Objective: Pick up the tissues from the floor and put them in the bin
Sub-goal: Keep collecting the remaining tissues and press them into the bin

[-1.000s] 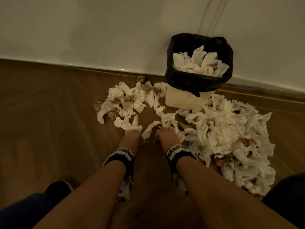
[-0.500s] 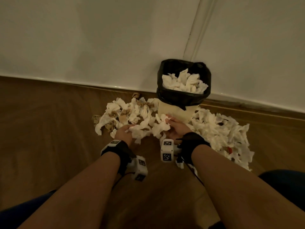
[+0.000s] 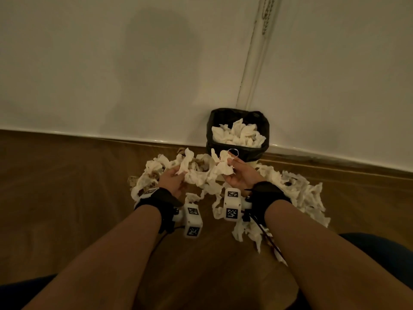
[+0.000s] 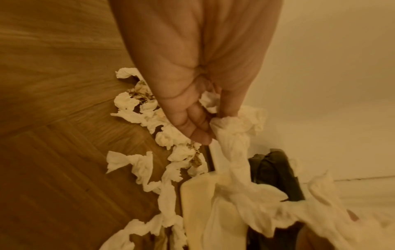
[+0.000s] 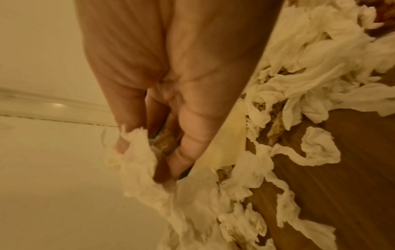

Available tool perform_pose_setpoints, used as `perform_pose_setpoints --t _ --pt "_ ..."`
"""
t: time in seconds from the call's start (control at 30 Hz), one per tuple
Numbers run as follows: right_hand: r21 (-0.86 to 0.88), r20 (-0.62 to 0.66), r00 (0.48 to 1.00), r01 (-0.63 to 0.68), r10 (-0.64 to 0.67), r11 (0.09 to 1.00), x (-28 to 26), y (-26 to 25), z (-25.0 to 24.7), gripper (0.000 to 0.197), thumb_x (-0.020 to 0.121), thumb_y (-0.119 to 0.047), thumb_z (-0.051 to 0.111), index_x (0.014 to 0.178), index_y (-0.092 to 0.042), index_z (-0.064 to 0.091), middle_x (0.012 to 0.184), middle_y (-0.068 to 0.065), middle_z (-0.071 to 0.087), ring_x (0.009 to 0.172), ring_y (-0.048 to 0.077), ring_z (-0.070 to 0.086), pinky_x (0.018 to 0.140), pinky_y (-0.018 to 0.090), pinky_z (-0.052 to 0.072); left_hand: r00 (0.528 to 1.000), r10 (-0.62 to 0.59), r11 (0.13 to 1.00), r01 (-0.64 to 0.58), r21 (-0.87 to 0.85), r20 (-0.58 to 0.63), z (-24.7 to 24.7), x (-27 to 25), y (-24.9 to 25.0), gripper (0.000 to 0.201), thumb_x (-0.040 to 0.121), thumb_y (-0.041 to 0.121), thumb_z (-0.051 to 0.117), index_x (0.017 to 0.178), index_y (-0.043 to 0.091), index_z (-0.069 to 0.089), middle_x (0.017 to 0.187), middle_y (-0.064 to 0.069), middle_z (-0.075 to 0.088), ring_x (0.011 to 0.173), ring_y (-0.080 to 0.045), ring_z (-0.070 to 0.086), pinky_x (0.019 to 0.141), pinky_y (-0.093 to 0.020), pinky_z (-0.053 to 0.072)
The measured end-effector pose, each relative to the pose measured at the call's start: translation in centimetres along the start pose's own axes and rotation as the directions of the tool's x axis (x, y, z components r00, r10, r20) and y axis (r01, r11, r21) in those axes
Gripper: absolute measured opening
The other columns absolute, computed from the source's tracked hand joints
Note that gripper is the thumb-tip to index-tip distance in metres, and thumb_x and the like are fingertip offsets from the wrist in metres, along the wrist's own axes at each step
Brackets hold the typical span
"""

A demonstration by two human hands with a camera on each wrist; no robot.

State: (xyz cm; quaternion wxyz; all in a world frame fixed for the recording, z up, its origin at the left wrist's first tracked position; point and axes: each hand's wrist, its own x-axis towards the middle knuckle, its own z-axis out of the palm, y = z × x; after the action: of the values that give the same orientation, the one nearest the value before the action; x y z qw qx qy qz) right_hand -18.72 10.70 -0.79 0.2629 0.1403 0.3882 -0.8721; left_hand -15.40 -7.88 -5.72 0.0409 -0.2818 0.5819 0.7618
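Observation:
Crumpled white tissues lie in two heaps on the wooden floor, one on the left (image 3: 152,173) and a bigger one on the right (image 3: 299,193). My left hand (image 3: 176,175) grips a bunch of tissues (image 4: 233,135) lifted off the floor. My right hand (image 3: 234,171) grips another bunch (image 3: 223,167), raised just in front of the bin. The bin (image 3: 239,151), cream with a black liner, stands against the wall and is heaped with tissues (image 3: 239,134). In the right wrist view my curled fingers (image 5: 188,148) hold white tissue (image 5: 138,162).
A white wall (image 3: 134,63) with a skirting board runs behind the bin. A vertical conduit (image 3: 257,52) climbs the wall above it. Bare wooden floor (image 3: 55,186) spreads to the left. My knees in dark trousers (image 3: 380,247) sit at the lower corners.
Both hands closed on tissues at the floor, then rose with them toward the bin. The head view has tilted up, so the wall now fills more of it.

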Motion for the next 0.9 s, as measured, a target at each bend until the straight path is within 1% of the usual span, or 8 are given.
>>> perform_pose_setpoints --t 0.07,0.13,0.27,0.37,0.53,0.67,0.8,0.9 --pt "0.013 0.034 0.999 0.015 -0.015 1.000 -0.6 -1.0 0.4 0.040 0.099 -0.005 0.036 0.138 -0.011 0.041 0.104 0.011 0.058 0.087 0.020 0.060 0.058 0.025 0.058 1.000 0.019 0.996 -0.018 -0.083 0.012 1.0 -0.8 1.2 0.040 0.096 0.001 0.044 0.136 0.002 0.044 0.123 -0.023 0.055 0.101 -0.032 0.056 0.083 -0.037 0.048" --pt "0.035 0.080 0.996 0.039 -0.042 0.999 -1.2 -2.3 0.8 0.036 0.099 -0.005 0.035 0.134 -0.013 0.043 0.105 0.012 0.058 0.078 0.020 0.068 0.061 0.024 0.058 0.999 0.038 0.992 -0.034 -0.120 0.029 1.9 -1.5 2.6 0.040 0.096 -0.001 0.042 0.137 0.000 0.042 0.127 -0.024 0.054 0.109 -0.033 0.055 0.085 -0.036 0.047" --pt "0.091 0.121 0.981 0.139 -0.149 0.986 -2.2 -5.0 1.9 0.035 0.099 -0.005 0.035 0.133 -0.010 0.043 0.106 0.012 0.060 0.076 0.021 0.069 0.064 0.027 0.059 0.989 0.114 0.989 -0.104 -0.107 0.095 3.8 -2.5 5.8 0.036 0.095 -0.006 0.039 0.130 -0.006 0.047 0.108 -0.019 0.059 0.083 -0.021 0.057 0.082 -0.031 0.048" --pt "0.100 0.158 0.958 0.227 -0.241 0.969 -2.9 -7.5 2.6 0.030 0.099 -0.008 0.036 0.126 -0.007 0.050 0.105 0.011 0.061 0.076 0.018 0.070 0.069 0.025 0.057 0.977 0.177 0.981 -0.166 -0.097 0.116 5.5 -3.1 8.6 0.035 0.094 -0.010 0.036 0.127 -0.008 0.049 0.099 -0.015 0.061 0.082 -0.021 0.058 0.068 -0.025 0.053" --pt "0.165 0.133 0.930 0.320 -0.343 0.933 -3.5 -11.6 2.5 0.020 0.098 -0.008 0.040 0.108 -0.010 0.058 0.097 0.011 0.067 0.076 0.020 0.068 0.070 0.024 0.057 0.956 0.245 0.965 -0.224 -0.136 0.162 8.3 -3.6 12.5 0.044 0.093 -0.017 0.029 0.132 -0.007 0.044 0.136 -0.025 0.046 0.119 -0.031 0.050 0.095 -0.030 0.042" --pt "0.195 0.103 0.913 0.370 -0.394 0.908 -3.4 -13.7 2.0 0.020 0.096 -0.007 0.042 0.104 -0.011 0.060 0.096 0.012 0.067 0.073 0.020 0.069 0.065 0.025 0.058 0.936 0.300 0.949 -0.275 -0.152 0.185 10.1 -3.5 14.4 0.047 0.092 -0.018 0.028 0.136 -0.005 0.040 0.138 -0.022 0.044 0.123 -0.031 0.047 0.097 -0.030 0.041" --pt "0.217 0.101 0.905 0.386 -0.414 0.897 -2.5 -14.3 1.8 0.021 0.094 -0.006 0.041 0.099 -0.010 0.061 0.083 0.010 0.070 0.073 0.020 0.068 0.071 0.026 0.058 0.934 0.324 0.941 -0.303 -0.149 0.149 11.3 -2.3 15.1 0.046 0.091 -0.018 0.032 0.135 -0.005 0.041 0.135 -0.025 0.047 0.115 -0.031 0.051 0.099 -0.033 0.040" --pt "0.221 0.069 0.913 0.380 -0.403 0.898 -1.5 -13.7 1.6 0.021 0.094 -0.006 0.043 0.093 -0.009 0.063 0.079 0.009 0.068 0.074 0.020 0.064 0.071 0.025 0.056 0.942 0.305 0.948 -0.285 -0.145 0.143 11.9 -1.5 14.4 0.043 0.093 -0.015 0.034 0.134 -0.005 0.042 0.134 -0.026 0.048 0.122 -0.035 0.048 0.098 -0.034 0.042"
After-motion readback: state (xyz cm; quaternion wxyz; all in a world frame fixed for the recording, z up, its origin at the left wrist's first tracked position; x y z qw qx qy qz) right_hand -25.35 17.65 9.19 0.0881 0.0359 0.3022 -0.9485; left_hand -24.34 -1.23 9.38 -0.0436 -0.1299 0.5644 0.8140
